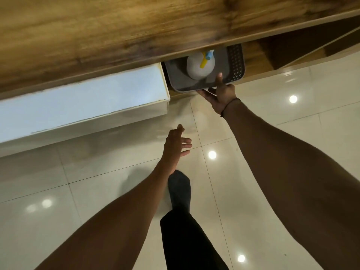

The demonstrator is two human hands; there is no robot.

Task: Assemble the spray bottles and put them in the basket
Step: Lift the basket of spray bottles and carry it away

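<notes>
Right hand point(221, 96) on basket point(236, 61) rim

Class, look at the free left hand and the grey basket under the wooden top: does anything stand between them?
Nothing visible does. The left hand hangs open over bare floor tiles, and the basket lies ahead, its near rim already held by the right hand.

A basket point(236, 61) sits partly under the front edge of the worktop point(116, 30), on a low shelf, with a spray bottle point(200, 65) standing inside it toward its left half. Just left of the basket lies a long box point(83, 102), also half under the worktop. The right hand point(220, 96) grips the basket's near rim; the left hand point(176, 145) hangs over the floor point(272, 152), nearer the person, above a foot point(179, 190).
</notes>
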